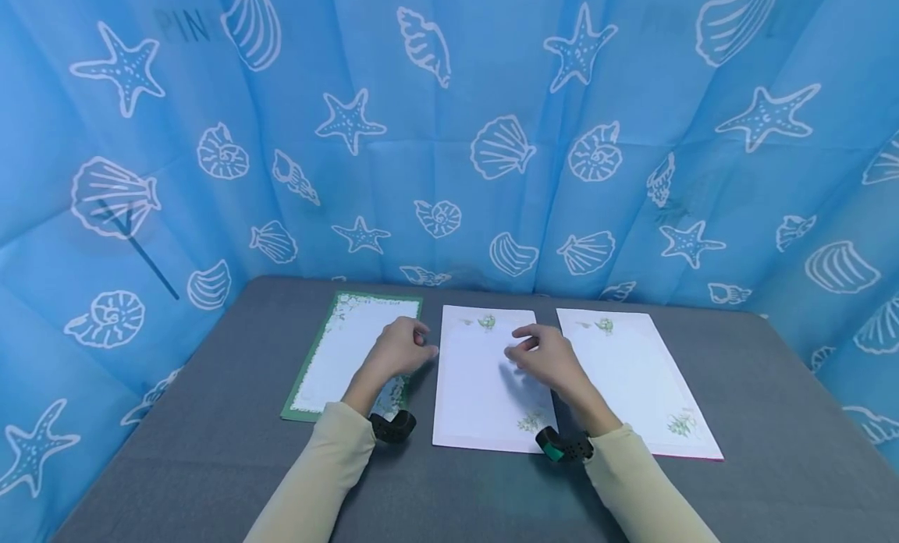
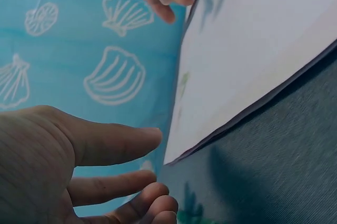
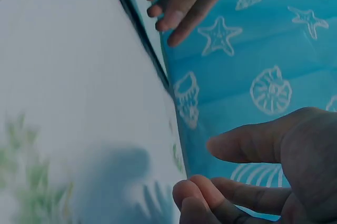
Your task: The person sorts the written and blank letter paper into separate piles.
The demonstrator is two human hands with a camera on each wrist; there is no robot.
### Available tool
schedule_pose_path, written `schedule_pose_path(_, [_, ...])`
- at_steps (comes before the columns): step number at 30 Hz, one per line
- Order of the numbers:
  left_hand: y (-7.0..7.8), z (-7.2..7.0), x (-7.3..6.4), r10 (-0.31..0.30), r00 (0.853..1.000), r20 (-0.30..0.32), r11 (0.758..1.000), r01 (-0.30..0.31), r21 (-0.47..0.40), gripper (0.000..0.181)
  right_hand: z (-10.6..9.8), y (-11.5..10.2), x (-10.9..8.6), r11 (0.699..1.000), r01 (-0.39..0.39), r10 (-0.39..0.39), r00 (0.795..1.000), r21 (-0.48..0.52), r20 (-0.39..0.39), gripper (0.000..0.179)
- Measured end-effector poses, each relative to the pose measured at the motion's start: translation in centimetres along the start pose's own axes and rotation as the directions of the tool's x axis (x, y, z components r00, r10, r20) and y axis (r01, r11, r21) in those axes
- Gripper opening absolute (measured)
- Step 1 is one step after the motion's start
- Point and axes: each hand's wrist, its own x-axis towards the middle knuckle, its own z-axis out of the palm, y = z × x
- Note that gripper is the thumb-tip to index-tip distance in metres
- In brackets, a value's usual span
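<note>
Three sheets or pads of paper lie side by side on a grey table. The left one (image 1: 344,340) has a green leafy border. Small green plant prints mark the middle one (image 1: 470,379) and the right one (image 1: 632,371). My left hand (image 1: 399,348) hovers between the left and middle sheets, thumb and fingers apart. Above the right part of the middle sheet is my right hand (image 1: 548,357), loosely bent with a gap between thumb and fingertips. Both hands hold nothing. In the right wrist view, a shadow falls on the white paper (image 3: 79,66) beside the right hand (image 3: 263,171).
The grey tablecloth (image 1: 211,449) extends around the sheets. Behind and at both sides hangs a blue curtain (image 1: 435,176) with white shells and starfish. Each wrist wears a black band, the left band (image 1: 393,427) and the right band (image 1: 565,445).
</note>
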Motion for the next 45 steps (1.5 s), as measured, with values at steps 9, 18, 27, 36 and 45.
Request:
schedule_pose_path(9, [0.2,1.7,0.2,0.003,1.000,0.025,0.999,-0.005,0.047,0.052,-1.5,2.1,0.1,0.998,-0.038,0.036,0.998,-0.042,-0.053,0.042])
schedule_pose_path(18, [0.3,2.3,0.2,0.002,0.999,0.032,0.997,-0.004,0.079,0.052,-2.2,2.6,0.0,0.984,-0.137,0.132,0.990,-0.114,-0.050,0.045])
schedule_pose_path(27, [0.4,2.6,0.1,0.057,0.998,0.032,0.991,-0.060,0.121,0.048,-1.9,2.8,0.1,0.979,-0.136,0.133,0.991,-0.150,-0.028,0.048])
schedule_pose_path(36, [0.6,2.8,-0.4,0.067,0.998,0.019,0.988,-0.069,0.139,0.044,-1.8,2.5,0.0,0.979,-0.129,0.127,0.992,-0.156,-0.020,0.048])
schedule_pose_path(45, [0.8,2.8,-0.5,0.092,0.995,-0.037,0.990,-0.087,0.114,0.019,-2.1,2.2,0.0,0.983,-0.124,0.122,0.992,-0.133,-0.027,0.048])
